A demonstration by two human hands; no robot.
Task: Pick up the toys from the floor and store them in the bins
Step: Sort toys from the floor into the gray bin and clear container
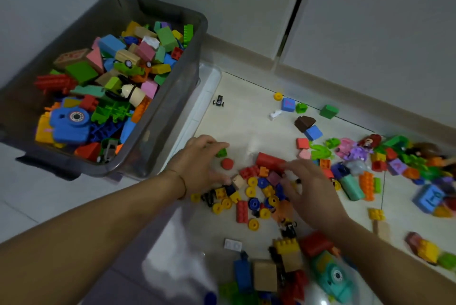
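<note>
Loose and empty, left hand [200, 162] and right hand [313, 192] are hovering by toys [255, 192] that need scooping into the bin [170, 97].

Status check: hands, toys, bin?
Left hand open, right hand open, both low over the toys. Bin at left, heaped nearly full. Many toys loose on floor; no blocker seen.

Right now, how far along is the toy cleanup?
Perhaps halfway. Done: the grey translucent plastic bin is heaped with coloured blocks. In hand: the left hand and right hand spread open over the red bricks and yellow wheels, gripping nothing clearly. Left: many floor toys, including the red cylinder block, far green cube and teal toy camera.
</note>
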